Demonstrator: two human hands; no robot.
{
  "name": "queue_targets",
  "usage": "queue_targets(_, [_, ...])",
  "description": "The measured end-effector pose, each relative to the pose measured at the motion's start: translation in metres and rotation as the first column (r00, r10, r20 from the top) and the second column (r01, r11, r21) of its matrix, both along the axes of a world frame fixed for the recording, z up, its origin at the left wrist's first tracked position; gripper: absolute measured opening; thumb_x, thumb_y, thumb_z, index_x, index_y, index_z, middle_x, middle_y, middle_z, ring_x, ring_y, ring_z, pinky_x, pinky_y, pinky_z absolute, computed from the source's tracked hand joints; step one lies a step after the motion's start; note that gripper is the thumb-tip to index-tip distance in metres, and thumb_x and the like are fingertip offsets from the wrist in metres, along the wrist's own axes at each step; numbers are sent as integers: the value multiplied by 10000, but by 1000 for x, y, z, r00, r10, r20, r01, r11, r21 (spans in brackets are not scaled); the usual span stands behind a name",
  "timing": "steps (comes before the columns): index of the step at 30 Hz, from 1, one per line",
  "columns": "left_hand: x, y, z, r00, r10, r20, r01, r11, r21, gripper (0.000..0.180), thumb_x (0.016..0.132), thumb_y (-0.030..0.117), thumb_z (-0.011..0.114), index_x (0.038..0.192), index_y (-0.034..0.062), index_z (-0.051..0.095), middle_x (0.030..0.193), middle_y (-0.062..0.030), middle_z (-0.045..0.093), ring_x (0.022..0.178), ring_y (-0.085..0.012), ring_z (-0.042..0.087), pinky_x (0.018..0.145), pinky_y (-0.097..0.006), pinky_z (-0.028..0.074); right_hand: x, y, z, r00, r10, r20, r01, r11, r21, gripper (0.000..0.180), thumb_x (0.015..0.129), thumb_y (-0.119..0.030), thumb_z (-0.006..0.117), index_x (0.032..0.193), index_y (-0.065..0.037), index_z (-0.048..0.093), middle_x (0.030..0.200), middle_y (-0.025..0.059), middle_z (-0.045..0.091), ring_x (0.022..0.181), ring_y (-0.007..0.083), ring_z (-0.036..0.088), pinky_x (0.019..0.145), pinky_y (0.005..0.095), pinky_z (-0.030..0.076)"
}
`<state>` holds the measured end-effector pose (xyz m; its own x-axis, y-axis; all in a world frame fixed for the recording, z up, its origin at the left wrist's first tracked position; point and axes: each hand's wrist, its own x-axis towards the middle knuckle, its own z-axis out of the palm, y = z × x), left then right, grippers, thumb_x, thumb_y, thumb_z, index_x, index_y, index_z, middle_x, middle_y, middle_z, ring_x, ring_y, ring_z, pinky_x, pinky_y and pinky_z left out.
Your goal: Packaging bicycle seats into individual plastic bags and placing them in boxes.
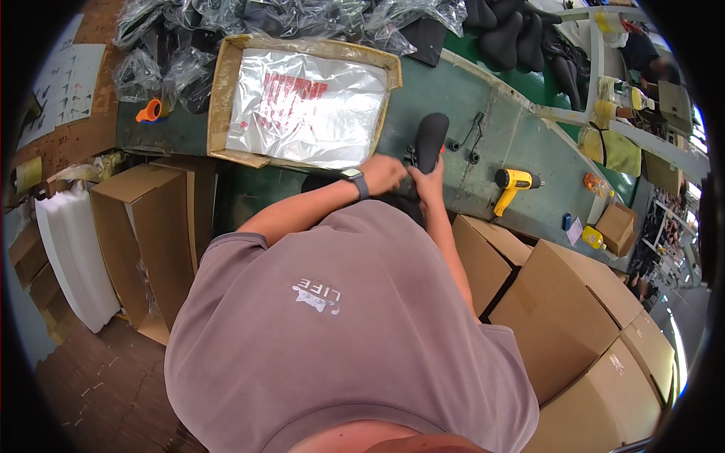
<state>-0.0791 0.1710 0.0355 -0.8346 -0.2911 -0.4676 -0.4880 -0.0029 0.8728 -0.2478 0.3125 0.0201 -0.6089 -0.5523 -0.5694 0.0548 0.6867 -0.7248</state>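
My right hand [430, 183] is wrapped round the lower end of a black padded piece shaped like a bicycle saddle [431, 140], held upright over the green bench. Small dark metal parts show along the saddle's left side. Close beside them, my left hand [384, 174] has its fingers curled together; whatever they pinch is hidden. A watch with a grey strap [356, 181] is on my left wrist. To the right of the saddle, small black fittings [474, 158] lie on the bench.
A shallow cardboard box [214, 113] with silver film stands at left. A yellow heat gun [514, 183] lies at right. Orange tape [152, 111] and plastic-wrapped black pieces [302, 19] are behind. Large cartons [555, 321] flank me; more black saddles [501, 41] lie at far right.
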Motion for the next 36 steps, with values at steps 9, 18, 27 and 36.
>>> queue_targets(9, [76,-79,-92,891,452,-35,-345,626,-700,221,1027,287,730,986,71,756,1002,-154,716,1027,-394,693,899,-536,563,45,88,37,816,-243,524,183,969,165,338,984,-224,843,1191,-32,657,963,119,748,722,239,715,671,404,630])
queue_targets(18, [110,-74,-102,667,733,-132,-730,608,-312,246,1116,189,556,1090,23,736,944,-149,774,911,-360,752,849,-477,590,100,3,99,925,7,379,66,981,-180,519,1023,-198,817,1444,-43,555,1005,82,715,722,180,717,616,350,596])
queue_targets(27, [151,-83,55,600,492,-631,-800,368,-474,205,1111,191,601,1067,52,746,1257,-156,717,1187,-389,648,1058,-496,493,126,-111,64,578,719,-386,-743,659,115,1081,847,-284,936,1719,-64,336,1450,324,660,1250,526,683,1055,546,566])
queue_targets(36, [288,-16,175,318,819,-478,-849,471,242,269,1196,234,538,1111,20,676,1098,-66,706,1035,-152,665,979,-332,541,132,-127,129,699,267,664,-57,946,-320,813,1045,-180,785,1659,-57,266,1315,237,673,760,301,769,565,387,649])
